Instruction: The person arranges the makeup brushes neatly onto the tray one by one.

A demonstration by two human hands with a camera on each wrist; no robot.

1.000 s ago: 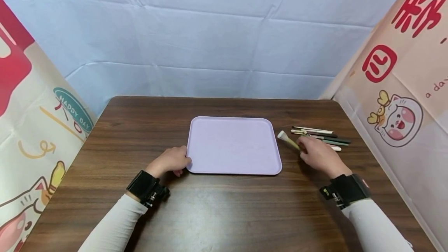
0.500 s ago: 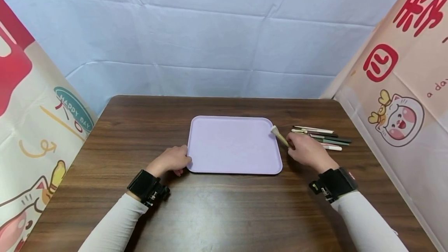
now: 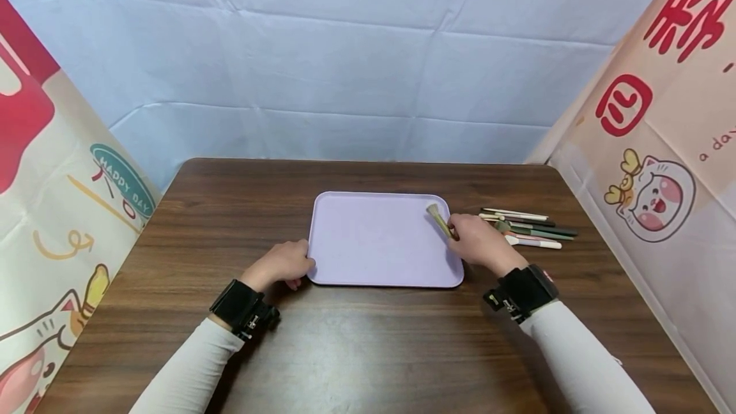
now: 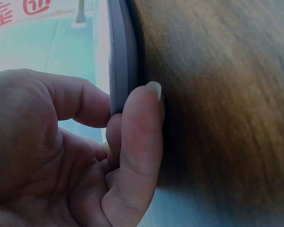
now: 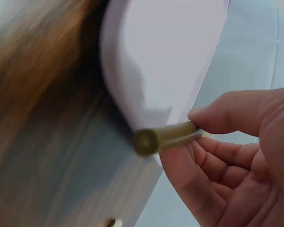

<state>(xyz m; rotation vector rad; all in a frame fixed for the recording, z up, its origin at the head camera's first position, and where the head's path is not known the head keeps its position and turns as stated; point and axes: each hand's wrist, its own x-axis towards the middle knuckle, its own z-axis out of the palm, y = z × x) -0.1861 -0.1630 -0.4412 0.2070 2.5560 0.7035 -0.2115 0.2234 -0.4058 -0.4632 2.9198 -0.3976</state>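
Note:
A flat lilac tray lies on the wooden table. My left hand pinches its left rim near the front corner; the left wrist view has the tray's edge between the thumb and fingers. Over the tray's right side, my right hand holds a makeup brush with an olive handle. Its pale bristles point toward the far left, above the tray's surface. Seen from the right wrist, the handle's blunt end sticks out between thumb and fingers, close over the tray rim.
Several more brushes lie in a loose bunch to the right of the tray, with white, black and green handles. Hanging cloth stands behind the wooden table, and printed cloths flank both sides.
My right hand has carried the brush leftward from beside the bunch to over the tray's right part, uncovering more of the other brushes. My left hand stays on the tray rim.

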